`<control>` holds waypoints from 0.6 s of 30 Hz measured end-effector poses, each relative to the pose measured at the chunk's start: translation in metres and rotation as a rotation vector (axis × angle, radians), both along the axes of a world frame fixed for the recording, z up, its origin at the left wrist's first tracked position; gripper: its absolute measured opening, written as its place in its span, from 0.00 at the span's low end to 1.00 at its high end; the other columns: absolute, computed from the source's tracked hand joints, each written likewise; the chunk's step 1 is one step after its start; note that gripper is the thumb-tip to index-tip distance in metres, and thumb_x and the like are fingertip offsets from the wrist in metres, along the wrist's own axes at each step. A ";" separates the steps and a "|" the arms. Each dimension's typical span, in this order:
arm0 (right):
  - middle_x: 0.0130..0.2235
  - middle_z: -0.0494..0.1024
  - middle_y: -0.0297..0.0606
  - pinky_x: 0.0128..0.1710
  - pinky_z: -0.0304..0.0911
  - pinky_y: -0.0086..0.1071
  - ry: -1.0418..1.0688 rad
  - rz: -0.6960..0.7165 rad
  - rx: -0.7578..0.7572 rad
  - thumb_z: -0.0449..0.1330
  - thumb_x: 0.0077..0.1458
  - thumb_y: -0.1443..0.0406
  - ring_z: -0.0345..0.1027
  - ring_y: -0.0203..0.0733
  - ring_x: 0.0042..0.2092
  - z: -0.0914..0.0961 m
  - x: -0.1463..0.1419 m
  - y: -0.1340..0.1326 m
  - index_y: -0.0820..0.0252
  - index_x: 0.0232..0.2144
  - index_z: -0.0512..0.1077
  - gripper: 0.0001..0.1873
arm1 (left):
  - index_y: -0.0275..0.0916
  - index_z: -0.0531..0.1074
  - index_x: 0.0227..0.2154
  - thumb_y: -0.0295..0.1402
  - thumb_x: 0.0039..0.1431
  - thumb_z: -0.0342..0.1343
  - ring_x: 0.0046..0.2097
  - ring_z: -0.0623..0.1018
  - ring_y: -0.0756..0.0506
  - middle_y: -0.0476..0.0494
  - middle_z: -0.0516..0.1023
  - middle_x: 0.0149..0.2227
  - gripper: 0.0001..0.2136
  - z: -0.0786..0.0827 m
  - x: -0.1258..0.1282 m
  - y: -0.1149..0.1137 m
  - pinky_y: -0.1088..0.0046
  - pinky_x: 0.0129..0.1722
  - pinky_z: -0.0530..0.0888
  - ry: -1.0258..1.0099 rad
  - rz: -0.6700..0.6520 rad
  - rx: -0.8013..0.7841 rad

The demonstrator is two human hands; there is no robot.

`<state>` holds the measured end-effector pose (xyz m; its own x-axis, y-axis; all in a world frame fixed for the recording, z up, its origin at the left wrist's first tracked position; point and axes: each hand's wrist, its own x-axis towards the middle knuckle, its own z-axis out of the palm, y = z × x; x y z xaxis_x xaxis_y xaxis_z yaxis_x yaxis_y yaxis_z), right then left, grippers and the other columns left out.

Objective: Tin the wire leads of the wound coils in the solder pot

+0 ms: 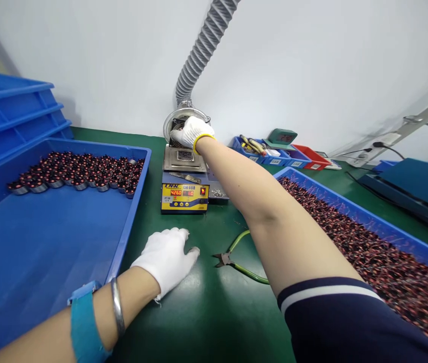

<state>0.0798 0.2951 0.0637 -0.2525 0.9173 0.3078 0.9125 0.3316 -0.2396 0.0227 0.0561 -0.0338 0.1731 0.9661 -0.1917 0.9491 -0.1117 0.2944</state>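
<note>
My left hand, in a white glove, rests on the green tabletop with thumb and fingers apart and nothing in it. My right hand, gloved with a yellow cuff, reaches to the round metal exhaust hood above the solder pot. Its fingers are closed; what they hold, if anything, is hidden. The pot's yellow and blue front panel shows lit red digits. A flat metal strip lies on the pot's front ledge. Green-handled cutting pliers lie open on the table right of my left hand.
At left, a blue tray holds many small round wired parts, beside stacked blue trays. A second blue tray on the right is full of similar parts. Small bins stand behind. A grey hose rises from the hood.
</note>
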 end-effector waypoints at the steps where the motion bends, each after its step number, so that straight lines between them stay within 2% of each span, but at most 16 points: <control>1: 0.42 0.70 0.50 0.48 0.60 0.47 0.008 -0.001 0.004 0.56 0.46 0.55 0.65 0.55 0.50 -0.001 0.000 0.000 0.71 0.43 0.68 0.26 | 0.41 0.71 0.43 0.45 0.55 0.44 0.42 0.75 0.38 0.39 0.76 0.42 0.20 0.000 0.000 0.000 0.61 0.41 0.69 -0.003 0.000 0.005; 7: 0.41 0.71 0.51 0.49 0.59 0.47 0.045 -0.008 -0.067 0.58 0.46 0.54 0.64 0.55 0.50 -0.001 0.002 0.001 0.70 0.41 0.69 0.26 | 0.41 0.71 0.43 0.45 0.54 0.45 0.42 0.75 0.38 0.39 0.76 0.42 0.19 0.000 0.001 0.000 0.61 0.41 0.69 0.001 0.003 -0.008; 12: 0.45 0.71 0.50 0.48 0.61 0.43 0.061 -0.049 -0.039 0.56 0.47 0.53 0.65 0.53 0.51 0.004 0.004 0.001 0.68 0.45 0.68 0.28 | 0.41 0.71 0.43 0.45 0.54 0.46 0.42 0.75 0.38 0.38 0.75 0.43 0.19 0.002 0.001 0.001 0.61 0.41 0.69 0.001 0.003 -0.028; 18: 0.47 0.71 0.48 0.49 0.60 0.40 0.082 -0.031 -0.068 0.55 0.47 0.52 0.64 0.51 0.51 0.003 0.008 0.003 0.66 0.46 0.68 0.28 | 0.41 0.71 0.44 0.45 0.54 0.46 0.43 0.75 0.37 0.38 0.75 0.44 0.20 0.003 0.001 0.000 0.61 0.42 0.68 0.002 -0.001 -0.040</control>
